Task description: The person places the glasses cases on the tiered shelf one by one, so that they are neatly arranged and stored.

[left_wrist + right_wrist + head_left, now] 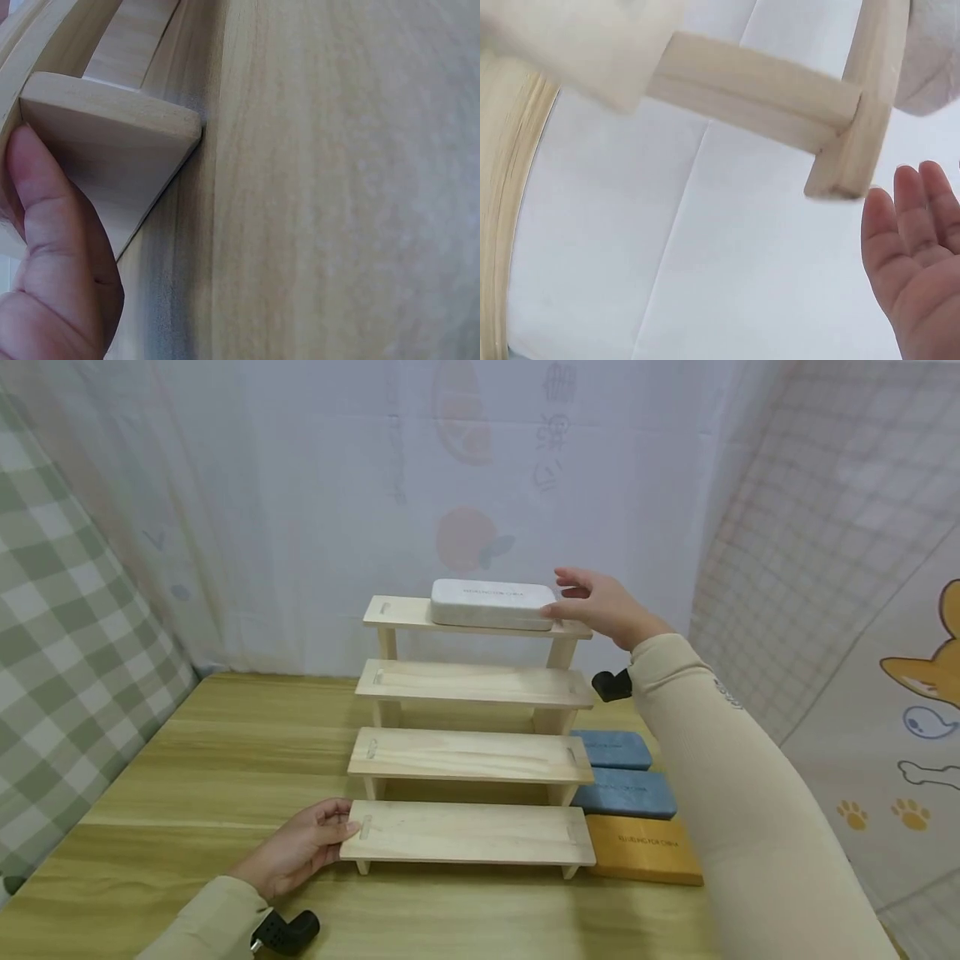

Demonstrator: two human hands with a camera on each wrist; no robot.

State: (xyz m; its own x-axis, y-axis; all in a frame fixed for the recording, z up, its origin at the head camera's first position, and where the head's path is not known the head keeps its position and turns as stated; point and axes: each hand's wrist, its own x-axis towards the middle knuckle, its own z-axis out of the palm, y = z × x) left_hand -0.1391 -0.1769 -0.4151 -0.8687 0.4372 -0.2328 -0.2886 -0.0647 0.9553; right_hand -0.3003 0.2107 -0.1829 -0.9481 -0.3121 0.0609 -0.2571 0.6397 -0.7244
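A pale wooden four-step display stand (pixel 472 832) stands on the table. My left hand (pixel 303 847) grips the left end of its lowest step; in the left wrist view the thumb (pixel 52 217) lies against the wood beside a support leg (pixel 112 105). On the top step rests a white oblong case (pixel 491 604) with rounded corners and small lettering. My right hand (pixel 603 607) is at the case's right end, fingers loosely extended, the thumb tip at its corner. In the right wrist view, the fingers (pixel 911 217) are apart from the case (pixel 930 56).
Right of the stand lie two blue cases (pixel 611 749) and a yellow-orange case (pixel 645 849), partly behind the stand and the right sleeve. A white printed curtain (pixel 300 527) hangs behind the wood-grain table (pixel 187 802). Green checked cloth (pixel 67 568) hangs at left.
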